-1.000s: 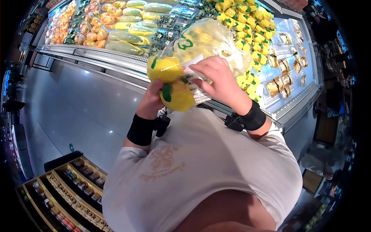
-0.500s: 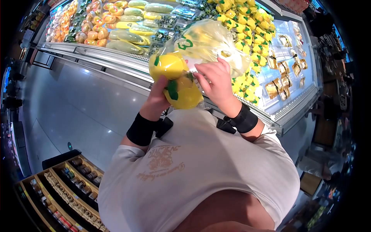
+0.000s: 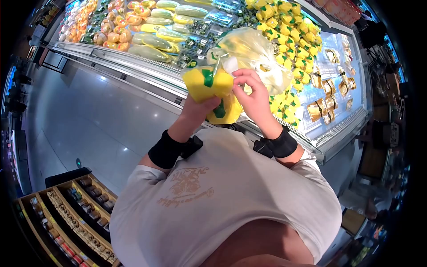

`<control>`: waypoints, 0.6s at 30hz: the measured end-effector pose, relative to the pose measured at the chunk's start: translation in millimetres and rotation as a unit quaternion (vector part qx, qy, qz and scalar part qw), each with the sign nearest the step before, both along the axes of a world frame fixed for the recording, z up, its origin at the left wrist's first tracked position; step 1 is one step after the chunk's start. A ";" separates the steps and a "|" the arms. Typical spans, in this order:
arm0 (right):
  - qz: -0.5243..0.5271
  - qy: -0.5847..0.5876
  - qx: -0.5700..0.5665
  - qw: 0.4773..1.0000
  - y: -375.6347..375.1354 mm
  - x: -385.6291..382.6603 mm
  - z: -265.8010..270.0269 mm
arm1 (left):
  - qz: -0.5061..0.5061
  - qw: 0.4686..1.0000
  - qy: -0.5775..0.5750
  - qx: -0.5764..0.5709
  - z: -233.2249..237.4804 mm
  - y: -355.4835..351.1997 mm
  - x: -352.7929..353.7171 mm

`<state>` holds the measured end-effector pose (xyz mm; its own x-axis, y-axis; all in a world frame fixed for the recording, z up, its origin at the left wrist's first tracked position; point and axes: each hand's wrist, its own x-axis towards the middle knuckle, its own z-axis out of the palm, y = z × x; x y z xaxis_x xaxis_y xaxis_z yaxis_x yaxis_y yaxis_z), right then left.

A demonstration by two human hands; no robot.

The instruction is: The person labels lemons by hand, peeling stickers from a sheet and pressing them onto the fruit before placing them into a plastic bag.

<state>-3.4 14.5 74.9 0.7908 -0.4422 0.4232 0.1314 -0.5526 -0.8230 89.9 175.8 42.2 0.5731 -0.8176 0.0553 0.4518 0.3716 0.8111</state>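
Observation:
My left hand is wrapped round a yellow plastic-wrapped package with green patches, its thumb across the front. Just below it, close to my left thumb, is a second yellow package with a green patch. My right hand is at the right side of these packages, thumb and forefinger pinched near their edge; what lies between the fingertips is too small to make out. Behind both hands a large see-through plastic bag with yellow inside bulges over the display. A small white piece shows above the packages.
The refrigerated display runs across the front, holding wrapped long vegetables, a heap of yellow-and-green packages and brown packaged goods at right. Behind me at lower left stands a shelf unit with jars. Grey floor lies left.
My left hand has moved right and turned the upper yellow package, so its green patch now faces me. My right hand stays close by, its fingers drawn together more.

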 end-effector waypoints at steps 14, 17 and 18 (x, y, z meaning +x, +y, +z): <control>0.136 -0.030 0.173 0.975 -0.8 -8.3 100.4 | 0.220 0.892 -0.362 0.160 18.5 -20.2 -8.1; 0.146 0.014 0.142 0.979 13.1 -1.2 104.8 | 0.204 0.903 -0.353 0.137 33.8 -22.2 -9.0; 0.146 0.025 0.129 0.980 13.5 2.2 104.3 | 0.246 0.868 -0.412 0.126 38.3 -22.0 -11.5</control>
<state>-1.3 28.0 179.2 0.9170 -0.2801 0.2841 0.2086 -0.2704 -0.9399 78.4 153.8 80.5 0.7076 -0.5309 0.4663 -0.4831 0.1182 0.8676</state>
